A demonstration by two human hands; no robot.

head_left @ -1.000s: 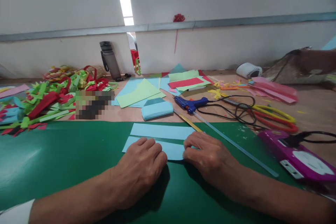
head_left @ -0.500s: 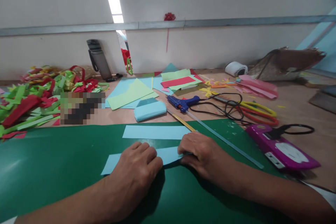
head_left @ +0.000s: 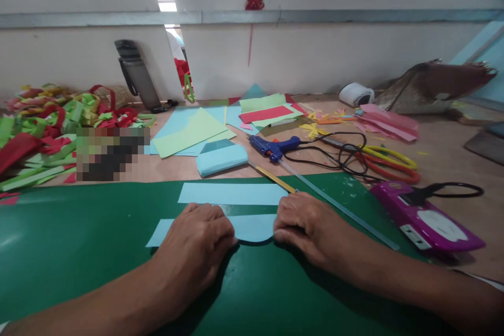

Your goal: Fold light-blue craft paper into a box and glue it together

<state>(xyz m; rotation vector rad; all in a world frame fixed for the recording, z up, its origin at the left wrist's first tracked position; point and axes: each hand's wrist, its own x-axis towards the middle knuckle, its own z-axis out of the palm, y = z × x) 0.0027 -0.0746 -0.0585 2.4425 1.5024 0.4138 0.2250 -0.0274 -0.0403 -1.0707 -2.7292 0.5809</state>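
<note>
Both my hands grip a light blue paper strip above the green mat. My left hand pinches it left of its middle, with the strip's left end sticking out past the knuckles. At the right end my right hand has its fingers closed on the paper. Between the hands the strip's near edge sags in a shallow curve. A second light blue paper strip lies flat just beyond. Close behind my right hand are a yellow-handled cutter and a long clear glue stick running from a blue glue gun.
The green mat covers the near table. A folded blue paper bundle and coloured sheets lie behind. Paper strips heap at left, near a bottle. Scissors and a purple extension socket are at right.
My hands have spread slightly apart along the strip, and more of the paper shows between them, bowed downward. The whole view has shifted a little.
</note>
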